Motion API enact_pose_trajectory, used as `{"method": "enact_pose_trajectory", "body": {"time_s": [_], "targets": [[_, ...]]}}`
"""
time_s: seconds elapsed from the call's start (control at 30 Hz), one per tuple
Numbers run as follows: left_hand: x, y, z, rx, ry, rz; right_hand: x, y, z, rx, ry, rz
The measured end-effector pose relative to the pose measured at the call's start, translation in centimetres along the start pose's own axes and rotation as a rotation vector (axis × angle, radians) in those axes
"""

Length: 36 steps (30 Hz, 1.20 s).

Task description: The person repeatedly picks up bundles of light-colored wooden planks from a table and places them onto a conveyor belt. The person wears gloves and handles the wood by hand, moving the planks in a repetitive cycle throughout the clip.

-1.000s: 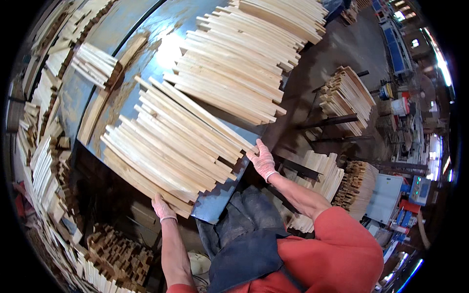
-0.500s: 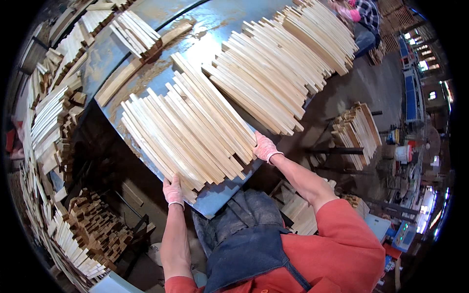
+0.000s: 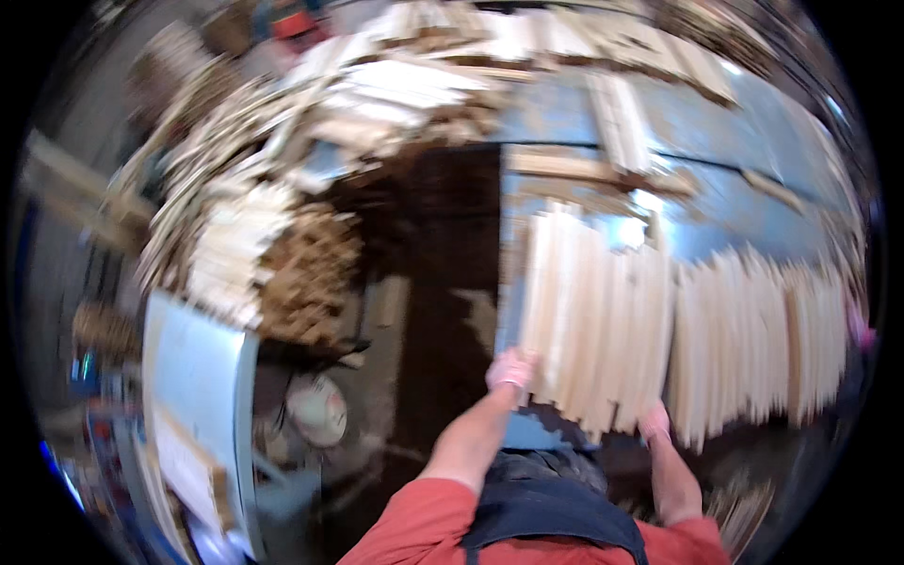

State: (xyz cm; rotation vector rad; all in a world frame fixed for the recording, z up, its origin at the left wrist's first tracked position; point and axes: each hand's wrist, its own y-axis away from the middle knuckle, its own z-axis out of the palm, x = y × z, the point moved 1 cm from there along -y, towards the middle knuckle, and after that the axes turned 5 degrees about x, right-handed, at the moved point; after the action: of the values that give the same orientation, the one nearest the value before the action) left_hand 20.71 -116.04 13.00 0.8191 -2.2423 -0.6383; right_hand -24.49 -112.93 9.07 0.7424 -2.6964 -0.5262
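A row of pale wooden strips point(image 3: 595, 325) lies side by side on the blue tabletop point(image 3: 753, 207), their near ends uneven. My left hand point(image 3: 511, 368), in a pinkish glove, grips the row at its near left edge. At the near right corner my right hand point(image 3: 653, 421), gloved alike, holds the other side, so the row sits between both hands. Motion blur softens the picture, and the fingers are partly hidden by the wood. Close to the right of this row is a second row of strips point(image 3: 734, 339).
A thicker beam point(image 3: 565, 168) and a short bundle of strips point(image 3: 619, 122) lie farther back on the table. Stacked wood point(image 3: 306, 273) stands at the left, beyond a dark floor gap. A light blue panel point(image 3: 198, 367) and a white rounded object point(image 3: 317, 410) are nearer left.
My view has swung left, so the table now appears farther right and more of the left-hand stacks shows. Both hands stay at the sides of the same row of strips.
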Motion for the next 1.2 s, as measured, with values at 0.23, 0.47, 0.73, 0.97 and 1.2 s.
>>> {"method": "enact_pose_trajectory", "body": {"time_s": [0.23,0.47,0.73,0.97,1.2], "targets": [[1.3,3.3,-3.9,-0.015,0.088,-0.114,2.9,-1.0,4.2,-0.092,-0.904,0.437],[1.7,3.2,-4.7,-0.045,0.11,-0.139,7.3,-4.3,-1.2,0.073,-1.533,0.492],[1.7,3.2,-5.3,-0.043,0.108,-0.137,5.0,-12.8,-0.4,0.426,-1.18,0.948],[0.6,1.4,-4.6,0.012,0.053,-0.086,6.2,-13.9,3.9,0.103,-0.159,0.348],[-0.7,-0.8,-1.9,0.474,0.314,-0.05,6.8,-9.8,-10.1,0.327,-0.993,0.722]]}}
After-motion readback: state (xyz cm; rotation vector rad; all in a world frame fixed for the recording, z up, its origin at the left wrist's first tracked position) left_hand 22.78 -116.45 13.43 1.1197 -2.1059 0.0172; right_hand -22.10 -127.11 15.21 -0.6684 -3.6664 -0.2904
